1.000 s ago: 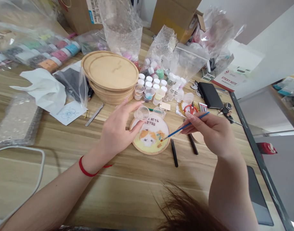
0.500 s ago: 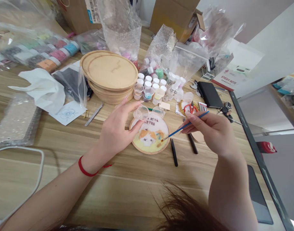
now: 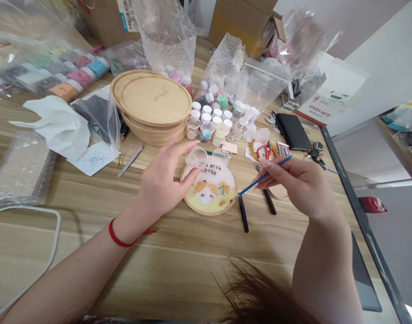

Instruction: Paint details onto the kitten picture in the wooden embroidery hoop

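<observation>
Over on the left we have a crumpled white tissue [image 3: 59, 125] on the worktop [image 3: 179, 265], then a stack of round wooden trays [image 3: 154, 101] at eleven o'clock from the action. Here's the left hand [image 3: 162, 180], red string [image 3: 116, 235] on its wrist, thumb and fingertips pinching a small clear cup [image 3: 197, 157] right over the eleven o'clock edge of the round cat picture [image 3: 211, 191]. That picture lies flat at the centre of the worktop. Little paint jars [image 3: 211, 120] cluster at twelve o'clock of it, and two black tools [image 3: 243, 215] lie just beside it at four o'clock. The right hand [image 3: 300, 184] pinches a blue brush [image 3: 266, 174] between thumb and fingers, bristles down at the picture's four o'clock rim. Touching or just above, we can't quite tell. A black case [image 3: 293, 131] sits at one o'clock.
</observation>
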Motion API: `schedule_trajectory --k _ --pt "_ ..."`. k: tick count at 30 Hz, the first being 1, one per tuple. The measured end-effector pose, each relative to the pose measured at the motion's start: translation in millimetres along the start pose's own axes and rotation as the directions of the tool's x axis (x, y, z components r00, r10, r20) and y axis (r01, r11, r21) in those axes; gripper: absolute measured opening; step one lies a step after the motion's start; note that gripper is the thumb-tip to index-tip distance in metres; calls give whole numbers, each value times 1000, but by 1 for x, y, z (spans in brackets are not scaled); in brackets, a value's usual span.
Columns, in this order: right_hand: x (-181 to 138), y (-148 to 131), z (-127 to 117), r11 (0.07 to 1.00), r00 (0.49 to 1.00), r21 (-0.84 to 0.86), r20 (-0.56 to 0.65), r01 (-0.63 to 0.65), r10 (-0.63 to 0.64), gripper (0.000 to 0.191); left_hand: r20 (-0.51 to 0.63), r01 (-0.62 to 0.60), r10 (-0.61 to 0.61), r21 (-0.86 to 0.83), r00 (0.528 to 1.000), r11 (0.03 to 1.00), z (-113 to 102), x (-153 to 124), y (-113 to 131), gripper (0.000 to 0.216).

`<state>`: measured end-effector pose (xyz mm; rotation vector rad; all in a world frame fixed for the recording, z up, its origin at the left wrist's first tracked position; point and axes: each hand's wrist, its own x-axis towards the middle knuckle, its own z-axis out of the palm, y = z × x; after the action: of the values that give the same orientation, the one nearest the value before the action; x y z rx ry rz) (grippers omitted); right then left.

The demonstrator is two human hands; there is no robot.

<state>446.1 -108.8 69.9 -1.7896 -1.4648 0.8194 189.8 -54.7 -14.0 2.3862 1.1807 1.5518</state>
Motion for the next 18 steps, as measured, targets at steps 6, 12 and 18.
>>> schedule_trajectory --k 6,12,18 --pt "0 2 -1 999 1000 -51 -1 5 -5 48 -5 -11 11 3 1000 1000 0 0 -1 51" --pt "-2 0 2 999 1000 -36 8 24 -24 48 14 11 -11 12 1000 1000 0 0 -1 49" --pt "-3 -2 4 999 1000 -21 14 23 -23 47 30 30 -30 2 999 1000 -1 0 -1 47"
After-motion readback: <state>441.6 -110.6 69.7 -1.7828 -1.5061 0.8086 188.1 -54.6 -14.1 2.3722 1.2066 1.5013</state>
